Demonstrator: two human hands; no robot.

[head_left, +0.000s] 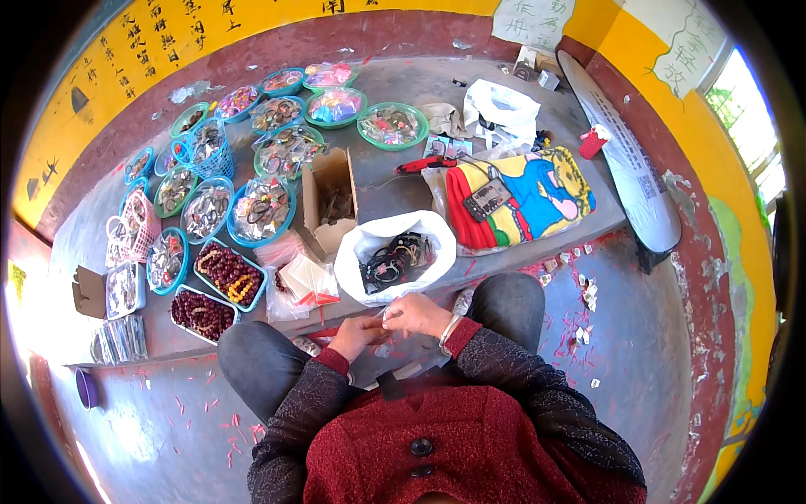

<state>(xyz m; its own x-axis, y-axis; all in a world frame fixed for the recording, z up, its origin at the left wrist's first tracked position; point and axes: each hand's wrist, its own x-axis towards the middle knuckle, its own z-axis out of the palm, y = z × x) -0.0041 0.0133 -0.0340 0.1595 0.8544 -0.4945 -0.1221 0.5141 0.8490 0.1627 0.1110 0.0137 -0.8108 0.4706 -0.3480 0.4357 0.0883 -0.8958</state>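
Note:
My left hand [356,337] and my right hand [418,316] meet in front of my lap, fingers bent and pinched close together. Whatever lies between the fingertips is too small or hidden to make out. Just beyond them stands a white bag [348,254] with its rim rolled open. Inside it is a tangle of black cords [393,259] with small light-coloured bits. To the left of the bag lie flat, clear plastic packets with red edges [309,279]. A bracelet circles my right wrist.
Baskets of packaged trinkets [263,210] crowd the platform's left, near trays of dark red beads [228,273]. An open cardboard box [330,197] stands behind the bag. Right of it lies a folded colourful blanket [525,202] with a phone-like device [488,199]. Red scraps litter the floor [562,336].

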